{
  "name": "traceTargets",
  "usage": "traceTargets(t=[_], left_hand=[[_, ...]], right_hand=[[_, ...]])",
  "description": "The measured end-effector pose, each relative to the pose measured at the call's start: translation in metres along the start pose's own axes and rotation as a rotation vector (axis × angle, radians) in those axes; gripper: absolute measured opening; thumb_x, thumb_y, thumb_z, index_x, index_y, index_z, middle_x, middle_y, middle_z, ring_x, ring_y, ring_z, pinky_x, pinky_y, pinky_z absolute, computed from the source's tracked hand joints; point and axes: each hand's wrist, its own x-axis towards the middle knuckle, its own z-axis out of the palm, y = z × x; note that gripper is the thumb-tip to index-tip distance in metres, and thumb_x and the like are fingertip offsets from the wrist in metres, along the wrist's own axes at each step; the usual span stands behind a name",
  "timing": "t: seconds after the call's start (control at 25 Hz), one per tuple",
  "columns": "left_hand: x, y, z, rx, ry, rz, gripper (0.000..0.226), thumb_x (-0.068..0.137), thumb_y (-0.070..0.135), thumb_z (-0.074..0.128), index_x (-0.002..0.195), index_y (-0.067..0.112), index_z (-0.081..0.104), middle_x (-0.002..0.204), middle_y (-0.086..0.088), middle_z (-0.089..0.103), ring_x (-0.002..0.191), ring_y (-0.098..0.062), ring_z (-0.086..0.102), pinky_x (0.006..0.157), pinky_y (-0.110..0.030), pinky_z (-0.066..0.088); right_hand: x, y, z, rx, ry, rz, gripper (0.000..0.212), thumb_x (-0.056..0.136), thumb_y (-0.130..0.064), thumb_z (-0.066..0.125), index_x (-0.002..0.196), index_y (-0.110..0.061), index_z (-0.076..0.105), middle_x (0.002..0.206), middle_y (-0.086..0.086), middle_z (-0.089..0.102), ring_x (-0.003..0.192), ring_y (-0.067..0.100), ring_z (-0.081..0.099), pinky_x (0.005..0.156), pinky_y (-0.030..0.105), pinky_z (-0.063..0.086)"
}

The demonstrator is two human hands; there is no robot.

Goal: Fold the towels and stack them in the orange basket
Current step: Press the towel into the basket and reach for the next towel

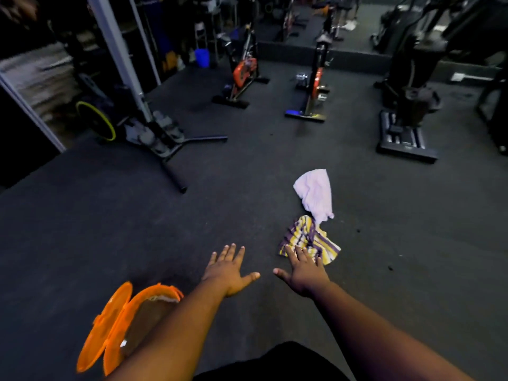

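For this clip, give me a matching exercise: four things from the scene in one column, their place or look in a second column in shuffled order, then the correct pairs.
Things:
1. striped towel
2. pale towel
3. orange basket
4. left hand

Descriptions:
A. lower left of the view, beside the left forearm
B. crumpled on the floor, farthest from the person
C. fingers spread over bare floor, holding nothing
D. yellow, purple and white, at the fingertips of the right hand

Pairs: 1-D, 2-B, 3-A, 4-C
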Motion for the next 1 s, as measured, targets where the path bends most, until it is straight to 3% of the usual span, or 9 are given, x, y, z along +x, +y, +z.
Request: traceTargets(t=[0.12,0.24,0.32,0.52,0.8,0.88,1.0], left_hand=[[0.016,0.073,-0.01,0.024,-0.003,0.048,0.101,0.088,0.085,0.027,0.163,0.026,-0.007,0.171,-0.002,-0.011,0.158,-0.021,-0.008,0.127,-0.047,-0.003],[0.034,0.139,-0.015,0.046,0.006,0.079,0.102,0.087,0.086,0.027,0.163,0.026,-0.007,0.171,-0.002,-0.01,0.158,-0.021,-0.008,0.127,-0.047,-0.002],[0.047,0.169,-0.019,0.051,-0.005,0.095,0.104,0.085,0.088,0.025,0.163,0.026,-0.008,0.171,-0.003,-0.011,0.158,-0.021,-0.008,0.127,-0.047,-0.002],[0.086,0.23,-0.033,0.092,-0.024,0.132,0.101,0.088,0.085,0.025,0.163,0.026,-0.008,0.171,-0.003,-0.01,0.158,-0.021,-0.007,0.127,-0.047,-0.002],[0.193,0.272,-0.062,0.108,-0.052,0.144,0.102,0.086,0.087,0.023,0.163,0.026,-0.006,0.171,-0.004,-0.007,0.158,-0.023,-0.005,0.127,-0.049,0.001],[0.236,0.28,-0.071,0.097,-0.064,0.147,0.11,0.077,0.092,0.011,0.163,0.026,-0.006,0.171,-0.004,-0.007,0.158,-0.023,-0.005,0.127,-0.05,0.0],[0.293,0.29,-0.087,0.079,-0.093,0.167,0.139,0.045,0.1,-0.015,0.163,0.026,-0.008,0.171,-0.005,-0.008,0.158,-0.024,-0.006,0.127,-0.051,-0.002]], right_hand=[[-0.007,0.072,-0.019,0.038,0.044,0.041,0.134,0.046,-0.098,-0.013,0.162,-0.031,0.0,0.17,0.002,-0.001,0.157,0.024,0.001,0.122,0.055,0.003],[-0.011,0.138,-0.037,0.067,0.053,0.086,0.106,0.076,-0.093,0.013,0.162,-0.032,-0.001,0.17,0.001,-0.001,0.157,0.022,0.001,0.122,0.056,0.004],[-0.011,0.169,-0.044,0.065,0.059,0.094,0.095,0.086,-0.085,0.026,0.162,-0.032,0.0,0.17,0.001,0.0,0.157,0.021,0.0,0.122,0.057,0.005],[0.008,0.232,-0.069,0.098,0.049,0.114,0.094,0.087,-0.084,0.026,0.161,-0.033,0.0,0.17,0.0,-0.002,0.157,0.019,-0.005,0.123,0.057,0.003],[0.099,0.293,-0.106,0.108,0.005,0.143,0.092,0.089,-0.083,0.026,0.161,-0.033,-0.002,0.17,0.0,-0.002,0.157,0.02,-0.006,0.122,0.057,0.003],[0.138,0.31,-0.118,0.098,-0.022,0.16,0.091,0.09,-0.081,0.025,0.161,-0.033,-0.003,0.17,0.001,-0.002,0.157,0.02,-0.006,0.123,0.057,0.002],[0.189,0.331,-0.14,0.094,-0.061,0.181,0.093,0.088,-0.084,0.021,0.161,-0.033,-0.003,0.17,0.001,-0.002,0.156,0.02,-0.006,0.123,0.057,0.003]])
